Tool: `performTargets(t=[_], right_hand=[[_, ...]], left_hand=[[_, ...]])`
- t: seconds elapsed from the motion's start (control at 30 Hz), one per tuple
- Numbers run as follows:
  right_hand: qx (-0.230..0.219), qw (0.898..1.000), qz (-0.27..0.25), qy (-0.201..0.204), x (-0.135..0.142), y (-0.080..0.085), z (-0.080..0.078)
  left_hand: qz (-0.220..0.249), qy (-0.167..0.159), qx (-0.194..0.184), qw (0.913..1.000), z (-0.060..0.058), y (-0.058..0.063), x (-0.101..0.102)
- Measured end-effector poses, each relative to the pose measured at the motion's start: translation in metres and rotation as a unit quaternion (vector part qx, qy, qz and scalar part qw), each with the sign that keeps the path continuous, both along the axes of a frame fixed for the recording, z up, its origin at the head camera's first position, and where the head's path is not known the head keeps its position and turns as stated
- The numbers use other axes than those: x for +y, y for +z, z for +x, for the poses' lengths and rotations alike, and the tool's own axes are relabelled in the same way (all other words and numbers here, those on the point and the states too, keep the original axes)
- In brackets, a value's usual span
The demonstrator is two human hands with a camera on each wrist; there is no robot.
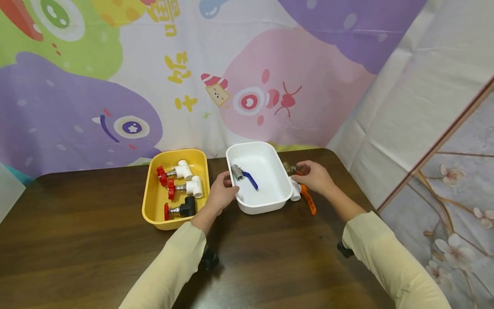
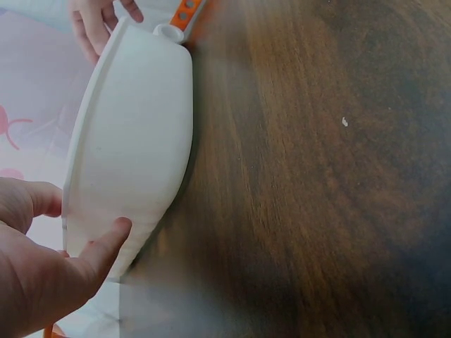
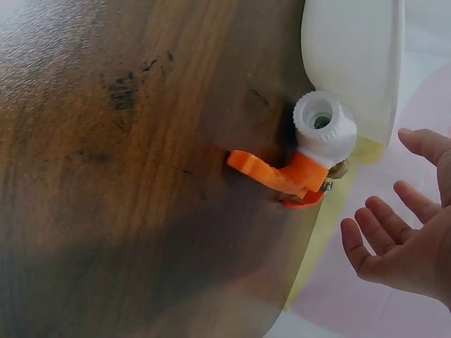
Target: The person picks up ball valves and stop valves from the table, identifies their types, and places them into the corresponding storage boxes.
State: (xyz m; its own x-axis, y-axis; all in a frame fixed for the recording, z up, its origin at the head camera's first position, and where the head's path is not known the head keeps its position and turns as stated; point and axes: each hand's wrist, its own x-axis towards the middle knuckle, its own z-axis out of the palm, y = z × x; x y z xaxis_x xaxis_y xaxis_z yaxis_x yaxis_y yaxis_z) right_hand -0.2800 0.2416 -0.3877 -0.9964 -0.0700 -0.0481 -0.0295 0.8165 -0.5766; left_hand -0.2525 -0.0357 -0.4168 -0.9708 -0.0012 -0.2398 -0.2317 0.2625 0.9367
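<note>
My left hand (image 1: pixel 222 192) is at the left side of the white tray (image 1: pixel 266 206), fingertips right at the rim. In the left wrist view its thumb (image 2: pixel 106 243) overlaps the outer wall. Inside the tray lies a metal ball valve (image 1: pixel 237 172) with a blue lever (image 1: pixel 251 180). My right hand (image 1: pixel 314 177) hovers beside the tray's right side, holding nothing, its fingers spread and loosely bent. Close to it are a white plastic valve (image 3: pixel 325 130) with an orange handle (image 3: pixel 264 174) and a brass-coloured valve (image 1: pixel 287 167), partly hidden.
Left of the white tray stands a yellow tray (image 1: pixel 148 193) holding two white valves (image 1: pixel 184 170) and a black valve (image 1: pixel 188 207), all with red handles. A printed cloth (image 1: pixel 193 128) hangs behind the brown table (image 1: pixel 85 240). A pale panel (image 1: pixel 436 193) borders the right.
</note>
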Motion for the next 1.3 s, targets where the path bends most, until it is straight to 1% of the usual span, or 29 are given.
performTargets(t=[0.33,0.53,0.7,0.87,1.13,1.3], right_hand=[[-0.04,0.999,0.003,0.033,0.004,-0.008,0.002],[-0.052,0.997,-0.003,0.054,0.004,-0.013,0.005],[-0.046,0.996,0.002,0.075,0.003,-0.02,0.006],[-0.037,0.996,0.003,0.084,0.003,-0.025,0.006],[-0.024,0.996,0.001,0.088,0.003,-0.031,0.007],[-0.032,0.996,0.001,0.084,0.002,-0.032,0.007]], left_hand=[[-0.004,-0.002,0.012,0.9999,-0.003,-0.003,-0.002],[-0.007,-0.002,0.012,0.9999,-0.005,-0.005,-0.002],[-0.007,-0.001,0.009,0.9999,-0.003,-0.005,-0.003],[-0.01,0.0,0.008,0.9999,0.0,-0.002,-0.002],[-0.006,-0.002,0.01,0.9999,0.0,-0.001,-0.001],[-0.007,-0.002,0.011,0.9999,0.0,-0.002,0.0]])
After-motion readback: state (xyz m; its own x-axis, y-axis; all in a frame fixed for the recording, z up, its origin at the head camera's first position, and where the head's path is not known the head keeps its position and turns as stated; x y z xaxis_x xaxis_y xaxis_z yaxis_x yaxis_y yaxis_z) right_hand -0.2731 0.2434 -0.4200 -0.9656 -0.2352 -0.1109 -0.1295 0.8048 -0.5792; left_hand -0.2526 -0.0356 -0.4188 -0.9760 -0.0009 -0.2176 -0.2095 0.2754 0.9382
